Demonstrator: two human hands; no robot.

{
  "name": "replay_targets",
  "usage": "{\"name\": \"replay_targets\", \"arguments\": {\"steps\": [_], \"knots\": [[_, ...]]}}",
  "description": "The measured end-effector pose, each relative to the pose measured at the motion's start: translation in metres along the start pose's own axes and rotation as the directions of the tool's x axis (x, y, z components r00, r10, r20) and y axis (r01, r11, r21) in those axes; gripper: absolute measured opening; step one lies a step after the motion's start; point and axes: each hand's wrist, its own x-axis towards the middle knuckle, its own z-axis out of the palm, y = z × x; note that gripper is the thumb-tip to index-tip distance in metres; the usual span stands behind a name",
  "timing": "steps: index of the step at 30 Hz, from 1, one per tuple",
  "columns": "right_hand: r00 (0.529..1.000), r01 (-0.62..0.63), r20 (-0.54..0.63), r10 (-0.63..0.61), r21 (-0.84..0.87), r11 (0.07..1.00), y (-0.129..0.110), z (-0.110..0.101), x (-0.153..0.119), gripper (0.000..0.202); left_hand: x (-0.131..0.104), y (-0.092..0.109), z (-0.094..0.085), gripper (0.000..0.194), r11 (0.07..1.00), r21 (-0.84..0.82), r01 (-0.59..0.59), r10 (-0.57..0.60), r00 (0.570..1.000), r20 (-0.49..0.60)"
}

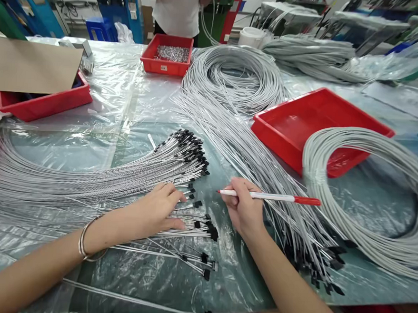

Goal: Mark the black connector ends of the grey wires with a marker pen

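My right hand (244,206) grips a white marker pen (274,197) with a red tip pointing left and a red end on the right. Across the grey cables (121,183) lies my left hand (160,208), its fingers apart over the strands near their black connector ends (191,150). Below that hand, more cable ends with black connectors (211,230) spread toward the table's front. Whether the left fingertips press on a cable I cannot tell. To the right of my right hand runs another loose bundle of grey cables (252,154), its black ends at the lower right.
A red tray (289,138) stands behind a coiled cable (318,178) at right. Farther back are a large cable coil (200,75) and a red bin (151,66) of small metal parts. Cardboard (29,65) covers a red bin at left. A person (176,16) stands across the table.
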Motion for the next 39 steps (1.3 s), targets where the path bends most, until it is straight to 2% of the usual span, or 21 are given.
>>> {"name": "replay_targets", "arguments": {"steps": [4, 9, 11, 16, 19, 21, 23, 26, 28, 31, 35, 39], "knots": [[1.000, 0.012, 0.000, -0.012, -0.011, 1.000, -0.001, 0.000, -0.001, 0.031, -0.011, 0.004, 0.008, 0.070, 0.990, 0.134, 0.048, -0.050, 0.999, 0.010], [0.999, 0.034, -0.001, -0.034, -0.021, 0.999, -0.001, -0.002, -0.001, 0.031, -0.021, 0.010, 0.023, 0.082, 0.968, 0.242, 0.069, -0.071, 0.997, -0.001], [0.999, 0.050, 0.005, -0.049, -0.032, 0.998, -0.001, -0.002, 0.000, 0.031, -0.028, 0.011, 0.028, 0.095, 0.964, 0.260, 0.057, -0.060, 0.998, 0.004], [0.995, 0.098, 0.029, -0.095, -0.088, 0.991, -0.001, -0.005, 0.001, 0.031, -0.054, 0.016, 0.042, 0.124, 0.964, 0.258, -0.069, 0.011, 0.975, 0.222], [0.991, 0.129, 0.038, -0.125, -0.135, 0.982, 0.001, -0.006, 0.002, 0.032, -0.062, 0.023, 0.053, 0.134, 0.948, 0.313, -0.058, -0.033, 0.960, 0.277], [0.988, 0.152, 0.050, -0.145, -0.177, 0.972, 0.003, -0.007, 0.003, 0.033, -0.062, 0.026, 0.056, 0.130, 0.937, 0.349, -0.027, -0.065, 0.966, 0.250], [0.985, 0.169, 0.071, -0.158, -0.209, 0.963, 0.006, -0.008, 0.004, 0.033, -0.059, 0.026, 0.053, 0.119, 0.935, 0.354, 0.004, -0.075, 0.980, 0.187], [0.980, 0.185, 0.115, -0.162, -0.236, 0.954, 0.007, -0.009, 0.006, 0.031, -0.052, 0.020, 0.044, 0.087, 0.935, 0.346, 0.074, -0.096, 0.994, 0.047], [0.979, 0.159, 0.162, -0.121, -0.249, 0.955, 0.004, -0.010, 0.004, 0.035, -0.048, 0.016, 0.041, 0.060, 0.932, 0.344, 0.113, -0.107, 0.994, -0.035], [0.983, 0.094, 0.176, -0.045, -0.277, 0.956, -0.003, -0.009, -0.004, 0.045, -0.042, 0.014, 0.043, 0.036, 0.909, 0.400, 0.114, -0.084, 0.992, -0.091], [0.993, 0.094, 0.099, -0.067, -0.307, 0.947, -0.010, -0.002, -0.028, 0.041, -0.037, 0.019, 0.041, 0.027, 0.843, 0.531, 0.080, -0.051, 0.996, -0.070], [0.984, 0.165, -0.010, -0.177, -0.315, 0.935, -0.005, 0.016, -0.060, 0.040, -0.036, 0.015, 0.035, 0.030, 0.890, 0.454, 0.036, -0.002, 0.997, -0.074]]}}
